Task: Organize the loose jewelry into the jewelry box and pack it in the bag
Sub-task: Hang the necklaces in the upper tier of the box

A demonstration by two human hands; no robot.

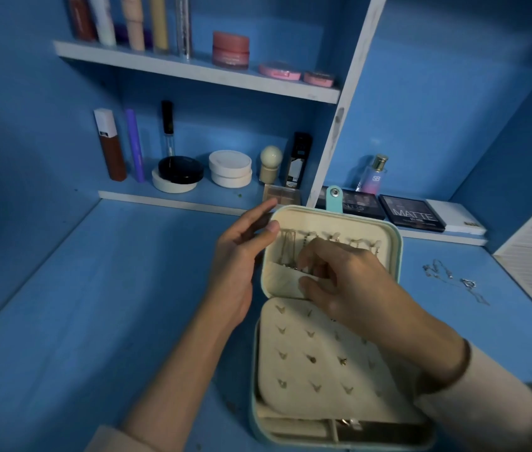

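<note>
On the blue desk our jewelry box lies open. Our left hand pinches its lid's left edge, while our right hand pinches a gold chain inside the lid. Loose silver jewelry lies right of the box.

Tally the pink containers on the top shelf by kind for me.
Pink jar: 1
Pink flat compacts: 2
Total: 3
</note>
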